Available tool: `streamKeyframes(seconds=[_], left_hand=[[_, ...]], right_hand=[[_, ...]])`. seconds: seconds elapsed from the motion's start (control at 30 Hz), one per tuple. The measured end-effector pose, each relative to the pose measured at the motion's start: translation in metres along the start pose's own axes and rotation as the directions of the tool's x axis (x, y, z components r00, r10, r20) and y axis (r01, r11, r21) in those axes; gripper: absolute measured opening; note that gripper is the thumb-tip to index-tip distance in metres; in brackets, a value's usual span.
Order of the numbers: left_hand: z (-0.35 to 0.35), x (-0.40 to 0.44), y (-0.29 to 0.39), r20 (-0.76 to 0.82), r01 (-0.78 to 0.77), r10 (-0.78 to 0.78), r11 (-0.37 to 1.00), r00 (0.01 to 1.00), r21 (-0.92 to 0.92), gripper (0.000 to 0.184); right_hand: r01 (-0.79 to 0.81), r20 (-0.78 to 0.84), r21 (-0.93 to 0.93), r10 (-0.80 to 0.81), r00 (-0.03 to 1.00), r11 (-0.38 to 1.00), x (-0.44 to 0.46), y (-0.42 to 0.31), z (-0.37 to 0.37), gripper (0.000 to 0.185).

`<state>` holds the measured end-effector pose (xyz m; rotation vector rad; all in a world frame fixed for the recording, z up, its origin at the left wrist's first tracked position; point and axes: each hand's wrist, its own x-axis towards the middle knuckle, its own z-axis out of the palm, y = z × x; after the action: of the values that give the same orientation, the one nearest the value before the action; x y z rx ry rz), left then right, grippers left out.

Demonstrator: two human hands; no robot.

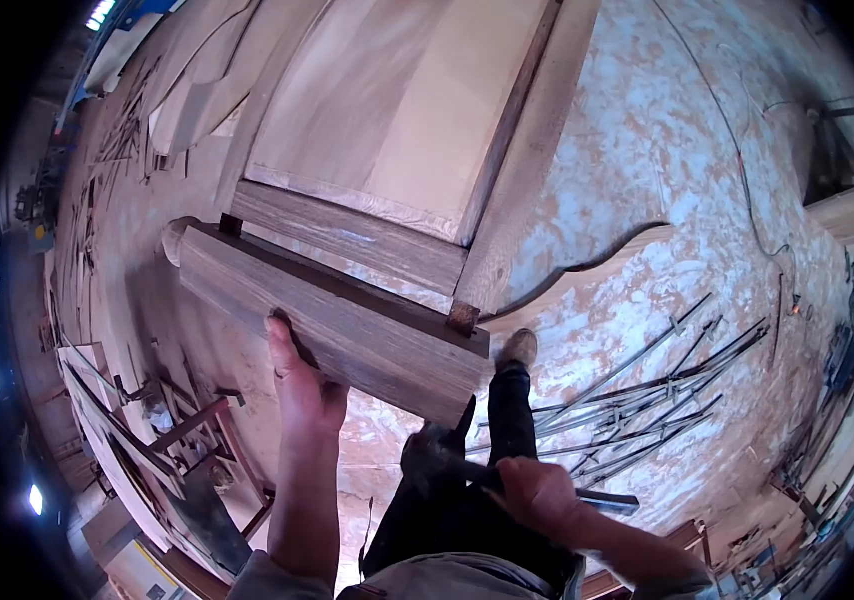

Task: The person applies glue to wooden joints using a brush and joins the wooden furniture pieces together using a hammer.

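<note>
A thick wooden rail [347, 325] lies across the end of a framed wooden panel [357, 235]. The panel's tenons [464, 318] show at both corners, against or partly in the rail. My left hand [312, 385] grips the rail from below near its middle. Its thumb presses on the near face, and the other fingers are hidden behind the wood. Lower right, my right hand [537, 495] is closed round the handle of a hammer [602, 500]. The dark hammer head [429, 452] sits below the rail's right end, apart from it as far as I can see.
Metal bar clamps [647, 390] lie on the blotchy floor at right. A curved wooden piece [597, 265] rests beside the panel. A cable [737, 150] runs along the floor. Wooden frames [207, 440] and boards stand at left. My shoe [519, 347] is near the rail's right end.
</note>
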<state>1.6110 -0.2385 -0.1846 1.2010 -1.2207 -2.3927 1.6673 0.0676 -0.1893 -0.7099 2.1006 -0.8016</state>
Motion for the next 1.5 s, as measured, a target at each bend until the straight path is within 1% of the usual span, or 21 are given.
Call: streamKeyframes(seconds=[0.03, 0.2, 0.23, 0.3, 0.33, 0.37, 0.6, 0.63, 0.7, 0.73, 0.77, 0.87, 1.0, 1.03, 1.1, 1.13, 1.17, 1.23, 1.4, 1.43, 1.5], left_hand=[[0.0, 0.0, 0.0, 0.013, 0.002, -0.002, 1.0, 1.0, -0.01, 0.076], [0.002, 0.005, 0.001, 0.002, -0.015, 0.015, 1.0, 1.0, 0.015, 0.079], [0.004, 0.005, 0.002, 0.002, -0.016, 0.016, 1.0, 1.0, 0.025, 0.079], [0.002, 0.002, 0.002, -0.014, 0.024, -0.024, 1.0, 1.0, 0.015, 0.078], [0.002, 0.003, 0.003, -0.018, 0.048, -0.048, 0.999, 0.999, -0.004, 0.077], [0.003, 0.004, 0.006, -0.02, 0.071, -0.071, 0.997, 0.997, -0.021, 0.076], [0.014, 0.008, 0.006, -0.004, 0.021, -0.021, 1.0, 1.0, -0.006, 0.08], [0.015, 0.009, 0.006, -0.006, 0.024, -0.024, 1.0, 1.0, -0.007, 0.08], [0.016, 0.007, 0.004, -0.011, 0.036, -0.036, 0.999, 0.999, -0.018, 0.081], [0.02, 0.01, 0.005, -0.007, 0.032, -0.032, 0.999, 0.999, -0.024, 0.081], [0.022, 0.012, 0.005, -0.002, 0.032, -0.032, 0.999, 0.999, -0.028, 0.081], [0.024, 0.013, 0.005, -0.031, 0.009, -0.01, 0.999, 0.999, -0.038, 0.08], [0.024, 0.012, 0.003, -0.032, -0.009, 0.008, 1.0, 0.999, -0.024, 0.08], [0.027, 0.012, 0.004, -0.034, -0.011, 0.01, 1.0, 0.999, -0.021, 0.08], [0.026, 0.013, 0.003, -0.033, -0.001, 0.001, 1.0, 0.999, -0.017, 0.08], [0.028, 0.015, 0.004, -0.019, 0.005, -0.006, 1.0, 1.0, -0.018, 0.079], [0.03, 0.019, 0.004, 0.003, 0.007, -0.007, 1.0, 1.0, -0.021, 0.079], [0.028, 0.022, 0.004, 0.024, 0.0, 0.001, 0.999, 1.0, -0.035, 0.079], [0.032, 0.025, 0.003, 0.026, -0.043, 0.043, 0.999, 0.999, -0.015, 0.077], [0.031, 0.027, 0.003, 0.03, -0.048, 0.049, 0.999, 0.998, -0.011, 0.077], [0.028, 0.024, 0.003, 0.019, -0.026, 0.026, 1.0, 0.999, -0.006, 0.077]], right_hand=[[-0.051, 0.15, -0.047, 0.058, 0.987, 0.998, 0.001, -0.006, 0.003, 0.02], [0.187, 0.45, -0.168, -0.094, 0.888, 0.968, 0.013, 0.0, -0.013, 0.012], [0.202, 0.307, -0.188, -0.138, 0.942, 0.961, 0.015, 0.023, -0.011, 0.013], [0.0, -0.056, -0.23, -0.013, 0.998, 0.973, 0.022, 0.02, -0.032, 0.014], [-0.023, -0.081, -0.102, 0.014, 0.997, 0.995, 0.016, 0.018, -0.01, 0.026], [-0.095, 0.072, -0.02, 0.096, 0.993, 0.995, 0.015, 0.004, -0.01, 0.03], [0.153, 0.488, -0.188, -0.043, 0.872, 0.97, 0.017, 0.01, -0.013, 0.027], [0.12, 0.28, -0.103, -0.087, 0.956, 0.987, 0.02, 0.028, -0.026, 0.027], [-0.013, 0.044, -0.166, 0.02, 0.999, 0.986, 0.023, 0.03, -0.04, 0.028], [-0.047, 0.063, -0.094, 0.053, 0.997, 0.994, 0.021, 0.023, -0.034, 0.03], [0.008, -0.037, -0.026, -0.009, 0.999, 1.0, 0.017, 0.018, -0.021, 0.026], [0.059, 0.125, -0.053, -0.052, 0.991, 0.997, 0.009, 0.006, -0.012, 0.022], [0.327, 0.338, -0.204, -0.247, 0.908, 0.923, 0.017, 0.023, -0.016, 0.006], [0.302, 0.392, -0.308, -0.169, 0.904, 0.902, 0.024, 0.029, -0.041, 0.012], [0.123, -0.039, -0.202, -0.134, 0.99, 0.972, 0.034, 0.048, -0.065, 0.019], [0.095, -0.096, -0.125, -0.107, 0.99, 0.988, 0.031, 0.052, -0.044, 0.03], [-0.001, 0.043, -0.069, 0.004, 0.999, 0.998, 0.03, 0.04, -0.041, 0.026], [0.027, 0.106, 0.0, -0.027, 0.994, 1.0, 0.021, 0.038, -0.017, 0.028], [0.375, 0.297, -0.102, -0.331, 0.895, 0.921, 0.018, 0.053, -0.008, 0.007], [0.323, 0.378, -0.247, -0.216, 0.9, 0.914, 0.033, 0.048, -0.04, 0.009], [0.082, 0.052, -0.175, -0.074, 0.996, 0.981, 0.043, 0.053, -0.073, 0.028]])
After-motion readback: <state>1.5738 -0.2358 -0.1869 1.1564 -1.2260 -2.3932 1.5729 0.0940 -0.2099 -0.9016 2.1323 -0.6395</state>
